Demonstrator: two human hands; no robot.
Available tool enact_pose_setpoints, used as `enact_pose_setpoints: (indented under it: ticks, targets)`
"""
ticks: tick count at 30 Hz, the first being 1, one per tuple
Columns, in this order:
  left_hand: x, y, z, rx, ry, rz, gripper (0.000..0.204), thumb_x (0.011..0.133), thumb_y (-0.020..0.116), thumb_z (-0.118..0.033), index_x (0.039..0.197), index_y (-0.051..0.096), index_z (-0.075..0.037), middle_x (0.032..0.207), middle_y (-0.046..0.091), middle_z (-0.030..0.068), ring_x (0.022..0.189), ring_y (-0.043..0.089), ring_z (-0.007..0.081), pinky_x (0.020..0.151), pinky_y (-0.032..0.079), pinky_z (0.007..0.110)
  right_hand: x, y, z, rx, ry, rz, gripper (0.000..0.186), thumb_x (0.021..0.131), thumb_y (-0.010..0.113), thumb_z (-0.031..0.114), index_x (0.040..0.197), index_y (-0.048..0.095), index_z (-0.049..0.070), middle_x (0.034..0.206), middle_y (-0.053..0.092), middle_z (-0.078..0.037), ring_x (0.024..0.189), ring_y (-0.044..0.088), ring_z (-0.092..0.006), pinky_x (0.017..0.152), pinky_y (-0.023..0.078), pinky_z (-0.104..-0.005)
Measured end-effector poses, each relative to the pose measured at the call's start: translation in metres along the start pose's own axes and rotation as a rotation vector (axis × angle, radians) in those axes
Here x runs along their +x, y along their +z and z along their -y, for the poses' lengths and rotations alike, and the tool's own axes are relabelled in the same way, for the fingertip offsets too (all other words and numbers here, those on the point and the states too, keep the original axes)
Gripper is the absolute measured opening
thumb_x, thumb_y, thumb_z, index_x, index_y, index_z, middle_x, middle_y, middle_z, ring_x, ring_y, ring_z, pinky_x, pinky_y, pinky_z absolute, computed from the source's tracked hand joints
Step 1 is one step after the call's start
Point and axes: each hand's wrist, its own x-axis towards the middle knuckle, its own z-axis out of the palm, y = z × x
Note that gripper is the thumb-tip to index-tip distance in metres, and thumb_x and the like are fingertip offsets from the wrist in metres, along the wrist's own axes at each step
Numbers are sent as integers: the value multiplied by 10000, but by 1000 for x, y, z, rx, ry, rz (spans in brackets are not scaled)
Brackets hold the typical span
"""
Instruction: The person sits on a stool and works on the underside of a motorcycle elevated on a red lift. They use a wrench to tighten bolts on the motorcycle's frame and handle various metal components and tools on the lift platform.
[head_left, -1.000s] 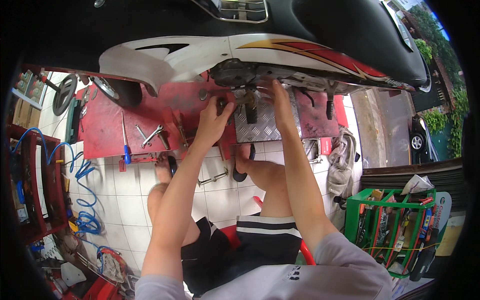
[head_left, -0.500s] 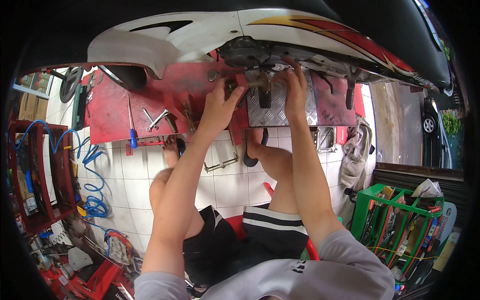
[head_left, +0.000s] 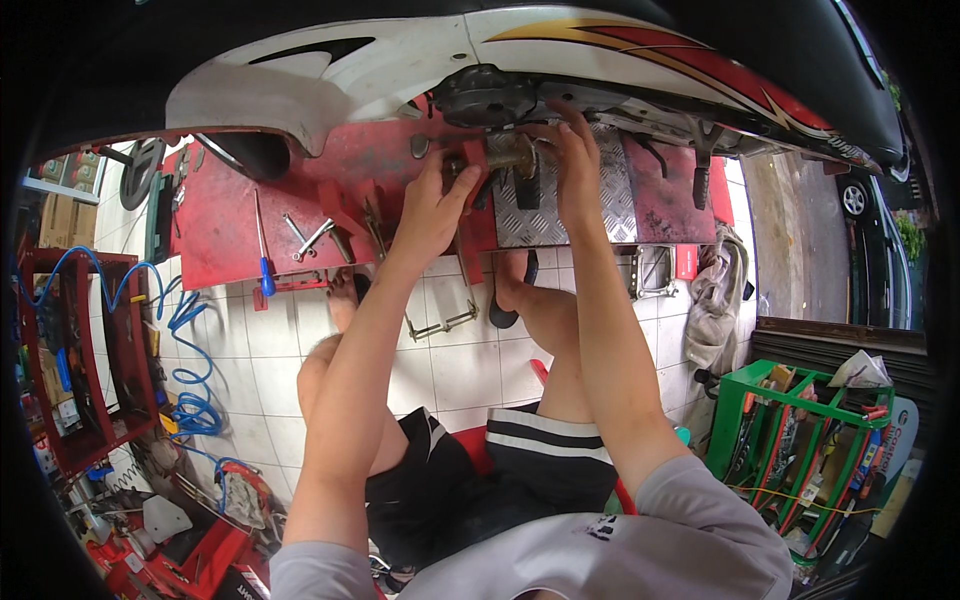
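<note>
My left hand (head_left: 440, 200) is wrapped round a dark metal part (head_left: 458, 170), at a red metal fixture below the engine casing (head_left: 485, 95) of a white and black scooter (head_left: 385, 65). From that part a brassy cylinder with a flanged end (head_left: 518, 155) points right. My right hand (head_left: 575, 175) is just right of the flange, fingers apart and curled upward beneath the casing; whether the fingertips touch it, I cannot tell. Behind them lie a treaded metal plate (head_left: 610, 225) and a black foot peg, partly hidden.
The red lift platform (head_left: 220, 240) carries a screwdriver (head_left: 263, 250) and several spanners (head_left: 310, 240). Around me are a red tool rack (head_left: 140, 370) with a blue coiled hose, a green tool rack (head_left: 740, 410), a cloth (head_left: 712, 300) and, outside, a parked car (head_left: 865, 250).
The view has shifted, so the scooter and platform sit higher in the picture. My right hand's fingers reach slightly higher toward the casing. My left hand keeps its hold.
</note>
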Motion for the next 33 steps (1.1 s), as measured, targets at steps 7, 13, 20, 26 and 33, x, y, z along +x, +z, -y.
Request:
enact_pose_setpoints:
  ticks: [7, 13, 20, 26, 33]
  targets:
    - [2, -3, 8, 66, 57, -26, 560, 930, 545, -440, 1218, 489, 37, 817, 614, 92, 601, 571, 133, 515, 435, 265, -2, 5, 4, 54, 0, -30, 375, 898, 457, 250, 1157, 548, -6, 777, 646, -75, 811, 613, -145, 767, 438, -277]
    - [2, -3, 9, 88, 42, -16, 574, 926, 546, -454, 1230, 487, 30, 847, 622, 111, 604, 571, 144, 521, 441, 274, 0, -2, -1, 33, -37, -43, 343, 890, 472, 234, 1128, 565, 4, 798, 660, -81, 818, 622, -146, 771, 438, -268]
    - [2, -2, 10, 85, 61, -34, 539, 932, 546, -419, 1231, 487, 26, 844, 623, 108, 600, 561, 140, 528, 439, 274, -2, 1, 5, 90, 7, -88, 337, 883, 483, 224, 1129, 570, 10, 812, 667, -77, 787, 612, -141, 755, 428, -251]
    - [3, -3, 8, 72, 40, -15, 505, 938, 548, -389, 1223, 490, 23, 852, 626, 98, 613, 571, 131, 523, 441, 266, 6, -16, -7, 66, 74, -43, 370, 891, 478, 245, 1175, 536, 15, 858, 682, -96, 874, 612, -164, 817, 413, -275]
    - [4, -3, 15, 76, 52, -20, 493, 941, 546, -386, 1211, 494, 23, 866, 630, 95, 620, 588, 125, 516, 441, 259, 8, -1, -6, 185, 88, 50, 353, 896, 470, 242, 1165, 532, 21, 903, 683, -119, 914, 614, -180, 825, 407, -273]
